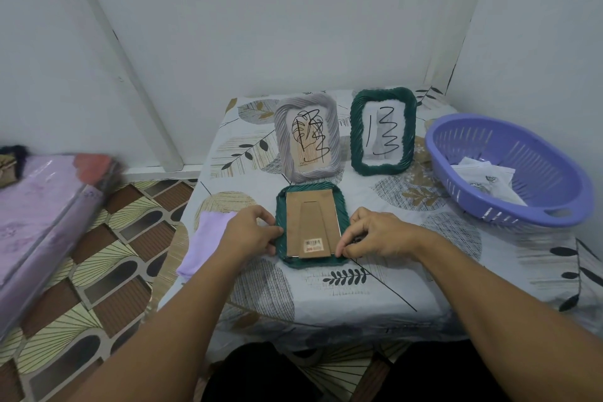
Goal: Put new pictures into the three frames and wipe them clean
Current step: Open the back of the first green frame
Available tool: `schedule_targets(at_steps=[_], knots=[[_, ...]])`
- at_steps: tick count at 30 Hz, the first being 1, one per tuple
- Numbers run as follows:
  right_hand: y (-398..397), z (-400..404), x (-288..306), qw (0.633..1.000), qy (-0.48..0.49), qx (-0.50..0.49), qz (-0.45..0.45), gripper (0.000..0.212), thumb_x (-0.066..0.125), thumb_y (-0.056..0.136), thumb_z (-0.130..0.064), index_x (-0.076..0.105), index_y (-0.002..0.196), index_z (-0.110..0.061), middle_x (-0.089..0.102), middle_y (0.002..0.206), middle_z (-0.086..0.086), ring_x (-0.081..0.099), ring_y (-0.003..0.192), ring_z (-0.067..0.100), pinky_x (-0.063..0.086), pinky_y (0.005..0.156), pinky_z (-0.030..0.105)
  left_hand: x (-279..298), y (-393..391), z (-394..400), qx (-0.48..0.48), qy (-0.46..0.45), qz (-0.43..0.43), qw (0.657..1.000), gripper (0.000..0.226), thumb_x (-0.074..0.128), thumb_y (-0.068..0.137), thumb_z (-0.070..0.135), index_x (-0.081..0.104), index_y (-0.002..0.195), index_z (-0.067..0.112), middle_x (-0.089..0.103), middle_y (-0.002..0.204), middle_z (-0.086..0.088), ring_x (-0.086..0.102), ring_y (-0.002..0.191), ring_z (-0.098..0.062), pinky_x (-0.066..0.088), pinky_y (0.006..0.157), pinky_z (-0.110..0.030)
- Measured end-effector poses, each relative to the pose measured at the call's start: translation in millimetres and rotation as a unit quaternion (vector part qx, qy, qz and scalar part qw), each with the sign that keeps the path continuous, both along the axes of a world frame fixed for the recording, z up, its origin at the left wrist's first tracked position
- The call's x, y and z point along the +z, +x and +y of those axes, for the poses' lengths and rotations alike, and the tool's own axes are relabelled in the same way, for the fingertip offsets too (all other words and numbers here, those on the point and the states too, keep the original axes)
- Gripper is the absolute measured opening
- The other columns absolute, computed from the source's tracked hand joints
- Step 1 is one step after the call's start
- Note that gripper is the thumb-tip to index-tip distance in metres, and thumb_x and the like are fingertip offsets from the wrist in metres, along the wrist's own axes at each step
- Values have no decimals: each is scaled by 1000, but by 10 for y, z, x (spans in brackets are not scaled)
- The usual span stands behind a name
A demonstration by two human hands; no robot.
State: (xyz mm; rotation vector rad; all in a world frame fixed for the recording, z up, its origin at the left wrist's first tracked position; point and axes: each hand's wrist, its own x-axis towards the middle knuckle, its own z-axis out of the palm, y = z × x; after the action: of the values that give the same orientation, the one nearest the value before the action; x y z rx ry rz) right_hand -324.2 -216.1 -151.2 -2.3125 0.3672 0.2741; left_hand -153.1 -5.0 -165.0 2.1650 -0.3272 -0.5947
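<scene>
A dark green frame lies face down in the middle of the table, its brown cardboard back with a barcode sticker facing up. My left hand grips its left edge. My right hand pinches its right edge near the lower corner. Behind it stand a grey frame with a black line drawing and a second green frame with another line drawing. A lilac cloth lies left of the flat frame, partly under my left wrist.
A purple plastic basket with white paper sheets sits at the table's right. The table has a leaf-print cover and stands in a white wall corner. A wrapped purple bundle lies on the patterned floor at left.
</scene>
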Motion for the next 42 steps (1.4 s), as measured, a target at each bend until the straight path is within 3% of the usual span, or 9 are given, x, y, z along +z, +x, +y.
schedule_targets(at_steps=[4,7,11,15,17,22,25,30,42], knots=[[-17,28,52,1000,26,-3,3,13,76,84,-37,79,90,-48,55,103,-17,50,108,2,29,115,43,2,4,-2,1,-4,0,1000,18,80,87,12,65,97,8,75,72,-17,67,50,-20,58,54,-31],[-61,12,64,959,266,-85,-45,16,68,94,-14,81,96,-23,71,99,-10,63,107,11,42,107,38,7,-16,1,1,-3,-5,1000,17,79,88,15,65,97,9,75,73,-16,66,49,-18,56,52,-28],[-26,-15,-32,939,288,-162,-94,18,69,96,-18,72,111,-26,40,85,7,44,88,21,42,90,33,14,-20,1,-2,-11,-13,1000,23,77,91,30,64,96,12,73,77,-13,65,51,-16,54,54,-28],[79,46,-198,955,198,-197,-104,34,73,79,-57,70,108,-40,41,70,-11,45,81,18,43,109,52,-25,-11,-17,7,-15,-32,999,18,72,94,28,66,94,12,74,78,-11,64,51,-16,59,57,-31],[141,84,-214,956,135,-227,-127,39,68,76,-67,67,106,-43,50,65,-16,53,82,15,42,106,51,-72,-3,-21,9,-10,-48,999,14,72,94,25,65,90,13,74,75,-10,65,50,-16,62,64,-37],[338,304,-56,962,-60,-205,-168,24,58,94,-56,59,110,-38,64,82,-12,60,85,7,38,94,40,-106,25,-13,32,-49,-1,998,15,75,91,18,67,89,5,72,71,-9,62,52,-16,60,64,-35],[469,454,-12,974,-98,-155,-136,38,56,92,-61,54,119,-34,64,93,-12,64,95,16,51,89,42,-96,32,-5,41,-67,27,997,18,78,90,15,67,90,0,71,70,-11,61,51,-16,58,61,-32],[624,614,52,966,-209,-135,-74,69,58,83,-73,47,132,-27,55,128,1,59,114,25,52,90,41,-103,33,1,41,-73,28,996,18,78,89,14,68,89,0,69,68,-10,59,48,-15,54,55,-28],[681,641,46,961,-224,-162,-14,68,69,73,-64,48,126,-25,64,116,2,63,107,28,50,85,37,-125,48,1,35,-73,20,996,17,79,89,17,68,86,3,71,67,-9,61,50,-16,57,61,-31]])
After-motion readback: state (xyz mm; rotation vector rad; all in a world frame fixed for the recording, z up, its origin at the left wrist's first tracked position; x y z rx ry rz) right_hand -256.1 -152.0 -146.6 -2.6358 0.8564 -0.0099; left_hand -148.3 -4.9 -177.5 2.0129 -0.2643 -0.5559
